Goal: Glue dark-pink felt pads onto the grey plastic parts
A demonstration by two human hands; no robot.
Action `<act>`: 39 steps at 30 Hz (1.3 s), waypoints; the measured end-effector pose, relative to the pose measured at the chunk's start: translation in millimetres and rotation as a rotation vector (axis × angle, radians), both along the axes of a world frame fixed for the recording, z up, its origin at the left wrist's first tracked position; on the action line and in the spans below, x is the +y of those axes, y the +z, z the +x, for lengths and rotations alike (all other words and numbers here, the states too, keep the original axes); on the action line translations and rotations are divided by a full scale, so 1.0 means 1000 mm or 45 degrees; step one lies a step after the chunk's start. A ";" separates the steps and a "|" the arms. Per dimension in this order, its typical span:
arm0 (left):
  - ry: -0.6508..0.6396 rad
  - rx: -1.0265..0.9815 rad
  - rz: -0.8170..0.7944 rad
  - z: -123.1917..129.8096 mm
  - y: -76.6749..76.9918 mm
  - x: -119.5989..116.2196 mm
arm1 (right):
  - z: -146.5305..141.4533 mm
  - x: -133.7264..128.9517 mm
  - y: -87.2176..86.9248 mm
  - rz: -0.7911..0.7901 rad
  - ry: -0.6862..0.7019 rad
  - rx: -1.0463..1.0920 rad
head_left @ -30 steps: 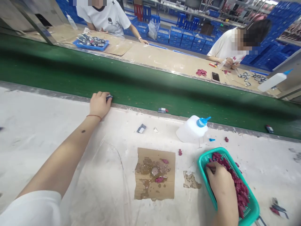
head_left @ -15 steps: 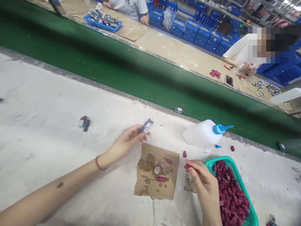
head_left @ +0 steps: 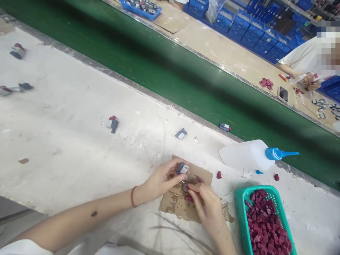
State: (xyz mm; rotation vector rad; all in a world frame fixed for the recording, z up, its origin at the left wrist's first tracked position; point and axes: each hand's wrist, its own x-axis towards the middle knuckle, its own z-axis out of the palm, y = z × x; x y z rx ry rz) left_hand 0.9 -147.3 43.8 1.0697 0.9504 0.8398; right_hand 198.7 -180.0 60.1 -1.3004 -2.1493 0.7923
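Between the thumb and fingers of my left hand [head_left: 164,179] is a small grey-and-white piece [head_left: 182,168], held above a stained square of cardboard [head_left: 174,209]. My right hand [head_left: 208,203] pinches a small dark red piece, mostly hidden by the fingertips, beside a round metal cap [head_left: 185,187] on the cardboard. Another red piece [head_left: 200,179] lies on the cardboard near my right fingers. A green basket [head_left: 240,212] full of dark red pieces stands right of my right hand. Beyond the cardboard, a second grey-and-white piece [head_left: 181,134] rests on the white table [head_left: 79,148].
A white bottle with a blue nozzle [head_left: 247,154] lies on its side behind the basket. Past it runs a green belt [head_left: 159,71] carrying a small assembled piece [head_left: 225,126]. Across the belt, a person's hands [head_left: 310,82] work near a phone [head_left: 283,94].
My left hand has come down over the cardboard, holding a grey-and-white piece; one now lies near where it was. My right hand has moved left to the cap with a red piece. The view has shifted.
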 end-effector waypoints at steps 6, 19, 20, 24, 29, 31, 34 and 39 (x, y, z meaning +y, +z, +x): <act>0.073 0.028 0.036 0.002 -0.009 -0.004 | 0.000 -0.002 -0.002 0.068 0.058 -0.166; -0.153 0.203 0.404 -0.006 -0.008 -0.007 | 0.002 -0.003 0.003 -0.153 -0.049 0.018; -0.177 0.223 0.416 -0.006 -0.007 -0.007 | 0.003 -0.003 0.004 -0.207 -0.104 0.079; -0.278 0.275 0.480 -0.007 -0.006 -0.007 | 0.005 -0.005 0.005 -0.353 -0.384 0.415; -0.441 0.345 0.590 -0.006 -0.006 -0.007 | -0.001 -0.006 0.005 -0.382 -0.521 0.748; -0.477 0.371 0.649 -0.006 -0.007 -0.007 | -0.004 -0.006 0.005 -0.358 -0.508 0.756; -0.483 0.384 0.710 -0.005 -0.009 -0.007 | -0.008 -0.005 0.005 -0.365 -0.463 0.758; -0.485 0.363 0.733 -0.005 -0.010 -0.008 | -0.010 -0.005 0.004 -0.373 -0.443 0.718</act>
